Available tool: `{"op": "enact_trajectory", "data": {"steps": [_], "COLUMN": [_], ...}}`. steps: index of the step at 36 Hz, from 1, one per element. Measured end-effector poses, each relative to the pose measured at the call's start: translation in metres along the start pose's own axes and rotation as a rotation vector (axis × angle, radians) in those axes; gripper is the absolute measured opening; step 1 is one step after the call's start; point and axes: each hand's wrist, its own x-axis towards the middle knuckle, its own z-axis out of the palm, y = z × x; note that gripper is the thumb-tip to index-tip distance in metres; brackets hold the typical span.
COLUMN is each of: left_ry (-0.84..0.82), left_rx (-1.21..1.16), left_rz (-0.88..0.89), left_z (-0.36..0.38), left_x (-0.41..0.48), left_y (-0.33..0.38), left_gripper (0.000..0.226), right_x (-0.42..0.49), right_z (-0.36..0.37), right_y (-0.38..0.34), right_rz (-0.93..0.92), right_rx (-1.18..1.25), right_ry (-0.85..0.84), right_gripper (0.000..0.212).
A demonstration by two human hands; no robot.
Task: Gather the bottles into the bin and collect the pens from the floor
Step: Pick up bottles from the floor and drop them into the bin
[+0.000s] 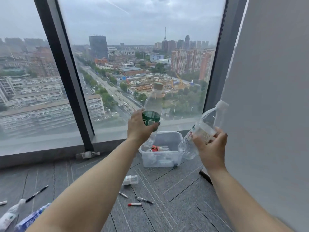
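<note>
- Reaching forward with both bare forearms, raised well above the grey floor toward the window.
- Gripping with the left hand a green-labelled bottle: back of the hand toward the camera, thumb and fingers curled round the label band.
- Holding that bottle upright, cap at the top, over the left part of the bin.
- Clasping in the right hand a clear bottle at its white label, fingers wrapped round from below and behind.
- Keeping this one tilted, cap up and to the right, base down and to the left, just right of the bin's right rim.
- Standing on the floor at the foot of the window, far centre: the see-through plastic bin, with several bottles inside, one with a red label.
- Lying on the floor outside the bin: a small bottle just near of it, a bottle at the window base to the far left, two more bottles at the near left edge.
- Scattered on the floor: a black pen at left, and near centre a white pen, a dark pen and a red pen, close together but apart.
</note>
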Motion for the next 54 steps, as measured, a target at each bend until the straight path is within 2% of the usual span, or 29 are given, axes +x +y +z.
{"op": "enact_trajectory", "data": {"steps": [2, 4, 6, 8, 13, 17, 22, 29, 39, 44, 47, 54], "left_ry": [0.02, -0.05, -0.155, -0.208, -0.316, -0.377, -0.368, -0.322, -0.322, -0.315, -0.313, -0.317], "left_rx": [-0.016, 0.092, 0.302, 0.388, 0.415, 0.388, 0.326, 0.3, 0.299, 0.275, 0.249, 0.207], "left_rz": [0.022, 0.001, -0.11, -0.21, -0.241, -0.305, -0.347, -0.309, -0.318, -0.339, -0.359, -0.381], "left_z": [0.017, 0.031, 0.045, 0.057, 0.082, 0.082, 0.067, 0.041, 0.018, 0.013, 0.011, 0.011], "left_x": [0.041, 0.08, 0.105, 0.114, 0.101, 0.088, 0.073, 0.051, 0.027, 0.025, 0.024, 0.023], "left_y": [0.011, 0.019, 0.017, 0.005, -0.05, -0.087, -0.106, -0.111, -0.121, -0.129, -0.133, -0.139], "left_gripper": [0.077, 0.088, 0.097, 0.099, 0.097, 0.097, 0.096, 0.091, 0.086, 0.085, 0.084, 0.081], "right_x": [0.016, 0.03, 0.043, 0.055, 0.07, 0.065, 0.052, 0.041, 0.03, 0.035, 0.047, 0.078], "right_z": [-0.003, -0.005, -0.006, -0.005, 0.004, 0.011, 0.013, 0.017, 0.023, 0.025, 0.029, 0.043], "right_y": [0.009, 0.015, 0.02, 0.024, 0.034, 0.046, 0.046, 0.038, 0.049, 0.031, 0.022, 0.005], "right_rz": [-0.019, -0.032, -0.032, -0.028, 0.0, 0.043, 0.059, 0.084, 0.124, 0.023, -0.049, -0.127], "right_rx": [0.006, -0.004, -0.006, -0.006, -0.021, -0.031, -0.05, -0.063, -0.1, 0.008, 0.057, -0.038], "right_ry": [0.015, 0.041, 0.055, 0.062, 0.049, 0.005, -0.029, -0.049, -0.035, 0.048, 0.058, 0.123], "right_gripper": [0.07, 0.067, 0.067, 0.069, 0.063, 0.07, 0.071, 0.067, 0.078, 0.086, 0.083, 0.085]}}
